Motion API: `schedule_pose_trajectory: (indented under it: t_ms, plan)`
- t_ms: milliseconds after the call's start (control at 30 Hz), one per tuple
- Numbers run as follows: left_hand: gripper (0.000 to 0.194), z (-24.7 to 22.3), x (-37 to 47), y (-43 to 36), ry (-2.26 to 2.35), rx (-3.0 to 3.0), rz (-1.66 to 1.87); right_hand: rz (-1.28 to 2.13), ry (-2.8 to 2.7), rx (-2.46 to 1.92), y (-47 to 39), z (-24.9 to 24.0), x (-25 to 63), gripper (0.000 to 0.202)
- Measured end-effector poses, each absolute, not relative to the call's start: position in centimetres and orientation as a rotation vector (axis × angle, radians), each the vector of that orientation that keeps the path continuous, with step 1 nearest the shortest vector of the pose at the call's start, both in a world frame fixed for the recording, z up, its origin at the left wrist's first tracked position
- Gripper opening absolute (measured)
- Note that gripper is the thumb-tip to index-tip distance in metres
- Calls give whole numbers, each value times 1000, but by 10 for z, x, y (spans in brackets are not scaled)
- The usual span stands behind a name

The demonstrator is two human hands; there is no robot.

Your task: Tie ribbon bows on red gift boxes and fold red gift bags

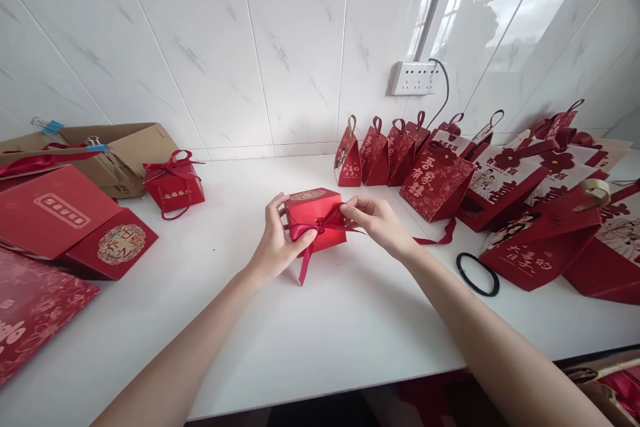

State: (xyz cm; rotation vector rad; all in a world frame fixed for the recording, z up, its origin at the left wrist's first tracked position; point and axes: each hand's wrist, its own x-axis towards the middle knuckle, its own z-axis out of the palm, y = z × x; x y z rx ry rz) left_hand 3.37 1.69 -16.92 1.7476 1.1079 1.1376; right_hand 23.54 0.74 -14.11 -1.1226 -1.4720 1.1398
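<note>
A small red gift box [331, 237] sits on the white table in front of me, with a dark red satin ribbon [306, 260] knotted across its near face. My left hand [276, 240] is wrapped around the box's left side, its thumb pressing on the ribbon by the knot. With thumb and forefinger, my right hand [373, 217] pinches a ribbon loop at the box's upper right corner. One ribbon tail hangs down the front; another runs right under my right hand and out over the table. Gold lettering is partly visible on the box's top.
A finished-looking red box with a bow [175, 188] stands at left, near a cardboard box [135, 147] and larger red boxes [110, 243]. Several red triangular gift boxes [435, 180] fill the right side, beside a black ring [477, 273]. A socket strip [414, 79] is on the tiled wall.
</note>
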Motion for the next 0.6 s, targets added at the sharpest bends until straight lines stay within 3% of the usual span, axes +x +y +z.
schedule_pose_trajectory:
  t_ms: [133,367,500,600]
  plan:
    - [70,-169,32,18,1116,1737,1144,1073,-1574,-1144,7,-142,235,36]
    - [72,-168,31,19,1136,1747,1134,905,-1513,-1155,8,-144,233,20]
    - [72,-168,30,20,1145,1733,1137,1112,-1463,-1095,7,-139,237,24]
    - [73,-169,30,21,1151,1726,1136,1569,-1351,-936,6,-136,244,27]
